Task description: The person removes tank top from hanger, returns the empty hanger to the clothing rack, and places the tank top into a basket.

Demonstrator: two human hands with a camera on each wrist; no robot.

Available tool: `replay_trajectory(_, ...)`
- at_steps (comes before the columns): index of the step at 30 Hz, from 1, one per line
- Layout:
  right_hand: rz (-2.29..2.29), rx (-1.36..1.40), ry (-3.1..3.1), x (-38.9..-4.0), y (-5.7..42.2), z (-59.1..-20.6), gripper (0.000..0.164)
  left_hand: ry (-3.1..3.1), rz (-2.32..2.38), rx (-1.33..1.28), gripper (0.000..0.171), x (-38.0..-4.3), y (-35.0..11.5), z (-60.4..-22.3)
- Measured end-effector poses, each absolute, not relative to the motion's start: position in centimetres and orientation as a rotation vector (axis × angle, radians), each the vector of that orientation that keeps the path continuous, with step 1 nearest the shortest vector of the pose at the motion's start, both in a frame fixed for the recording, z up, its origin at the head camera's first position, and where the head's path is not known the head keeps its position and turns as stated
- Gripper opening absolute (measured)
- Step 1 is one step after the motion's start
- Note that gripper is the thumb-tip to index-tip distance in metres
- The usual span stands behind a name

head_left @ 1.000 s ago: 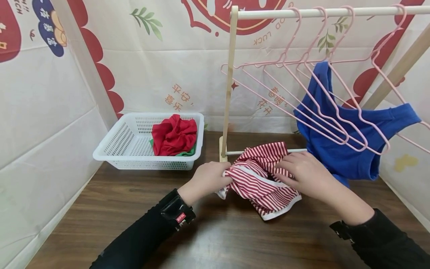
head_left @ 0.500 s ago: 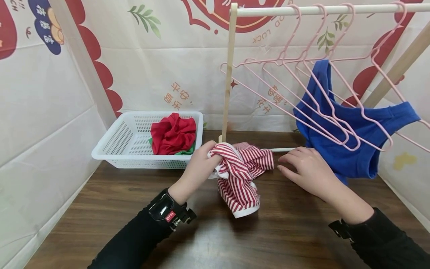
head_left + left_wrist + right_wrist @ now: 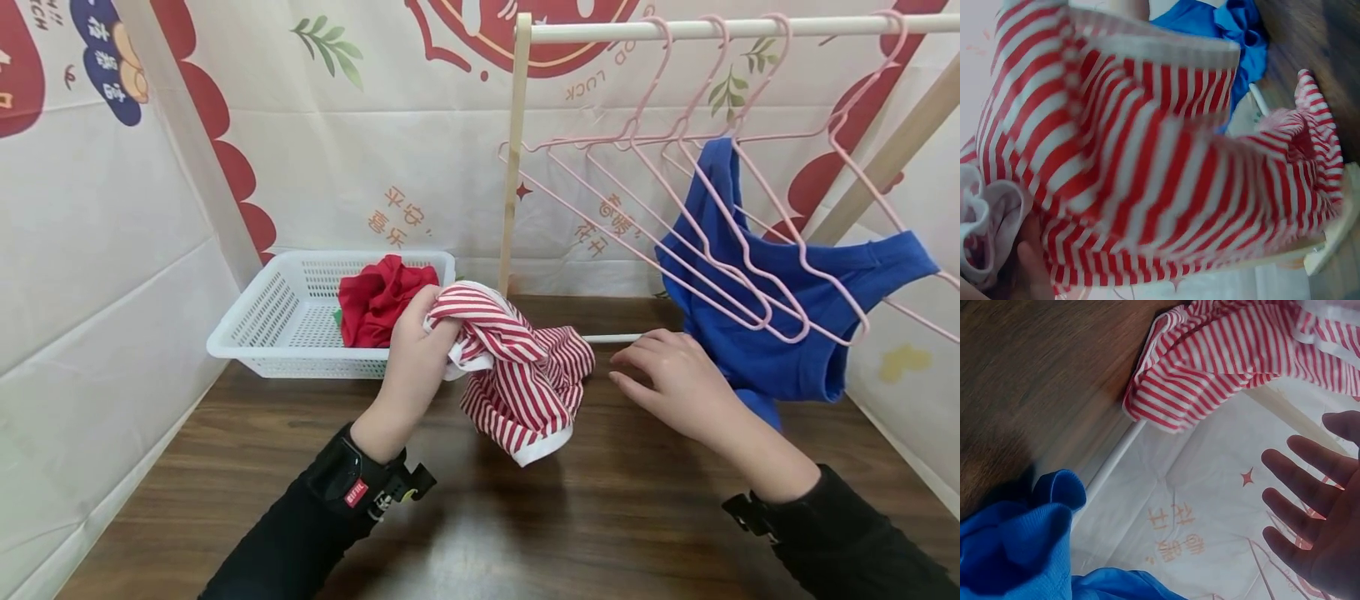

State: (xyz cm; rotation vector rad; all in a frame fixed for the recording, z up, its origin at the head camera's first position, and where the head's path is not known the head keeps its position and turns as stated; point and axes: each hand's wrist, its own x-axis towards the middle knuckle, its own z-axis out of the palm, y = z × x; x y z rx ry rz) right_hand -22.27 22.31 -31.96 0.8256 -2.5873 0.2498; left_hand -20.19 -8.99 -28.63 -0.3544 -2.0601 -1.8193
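A red-and-white striped garment (image 3: pixel 517 375) with white trim hangs bunched from my left hand (image 3: pixel 415 358), which grips it by one edge near the basket's front right corner. In the left wrist view the striped cloth (image 3: pixel 1166 169) fills most of the picture and partly covers the fingers. My right hand (image 3: pixel 671 379) is apart from it, to its right, with fingers extended and nothing held. The right wrist view shows that hand's spread fingers (image 3: pixel 1310 487). Beside it a blue sleeveless top (image 3: pixel 772 308) hangs on a pink hanger.
A white perforated basket (image 3: pixel 255 321) at the left holds a crumpled red cloth (image 3: pixel 382 300) and a bit of green cloth. Several pink hangers (image 3: pixel 637 142) hang from the rack's top rail (image 3: pixel 600 33). The rack's wooden post (image 3: pixel 513 167) stands behind the striped garment.
My left hand has carried the striped garment leftward and up off the table toward the basket. The right hand has let go of the cloth and stays near its former place.
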Motion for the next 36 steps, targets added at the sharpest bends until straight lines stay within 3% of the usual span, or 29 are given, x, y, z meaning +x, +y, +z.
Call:
replay_trajectory(6,0.254,0.816,-2.6,-22.4,22.1,-32.0,0.019,-1.895,-1.906,-0.243,0.017,-21.1,-8.8,-29.1)
replay_trajectory(10,0.258,0.818,-2.611,-22.6,21.9,-32.0,0.019,-1.862,-1.989,-0.19,0.034,-22.4,-8.7,-30.3)
replay_trajectory(21,0.269,0.876,-2.572,-23.4,21.4,-32.4,0.018,-2.238,-1.863,-0.281,0.044,-24.1,-7.0,-33.6)
replay_trajectory(24,0.264,0.881,-2.582,-23.5,21.2,-32.5,0.017,-2.419,-1.728,-0.301,0.057,-24.4,-6.4,-34.4)
replay_trajectory(31,0.26,0.884,-2.633,-23.9,20.9,-32.8,0.018,-2.756,-1.265,-0.473,0.107,-26.0,-5.6,-36.5)
replay_trajectory(36,0.239,0.899,-2.678,-24.2,20.8,-33.2,0.019,-2.919,-0.789,-0.524,0.123,-26.6,-5.6,-37.6)
